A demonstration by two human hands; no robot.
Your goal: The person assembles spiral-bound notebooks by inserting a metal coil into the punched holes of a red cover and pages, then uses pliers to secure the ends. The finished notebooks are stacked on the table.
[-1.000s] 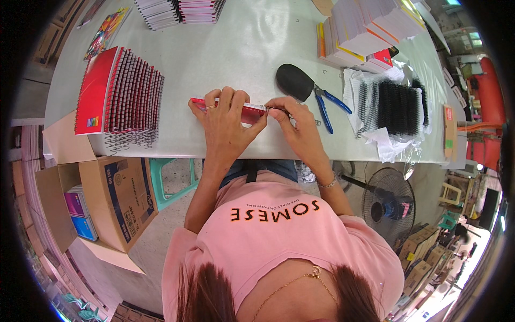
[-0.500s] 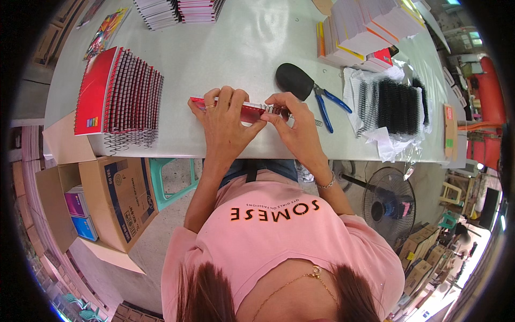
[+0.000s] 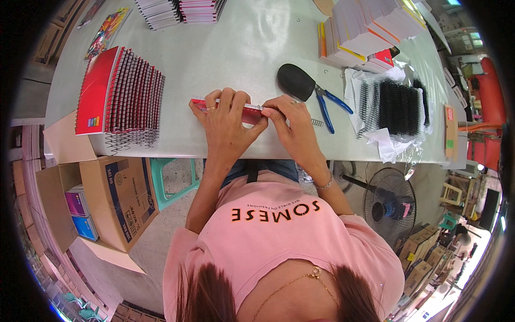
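My left hand (image 3: pixel 228 118) is closed around a thin red-covered notebook (image 3: pixel 251 114), held with its edge up just above the table. My right hand (image 3: pixel 292 126) pinches at the notebook's right end, its fingers over a dark spiral wire coil that they mostly hide. A short stretch of coil (image 3: pixel 317 123) shows beyond the right hand; whether it joins the pinched one I cannot tell. Blue-handled pliers (image 3: pixel 325 110) with a black padded cover (image 3: pixel 296 82) lie to the right of that hand.
Coil-bound red notebooks (image 3: pixel 96 94) stand stacked at the left, loose coils (image 3: pixel 397 107) on white wrapping at the right. Behind those are unbound page blocks (image 3: pixel 370 27). An open carton (image 3: pixel 115 198), a green stool (image 3: pixel 174 180) and a fan (image 3: pixel 389 201) stand below the table's front edge.
My right fingers have shifted slightly and now cover the coil that showed between them before. The left hand keeps its grip on the notebook.
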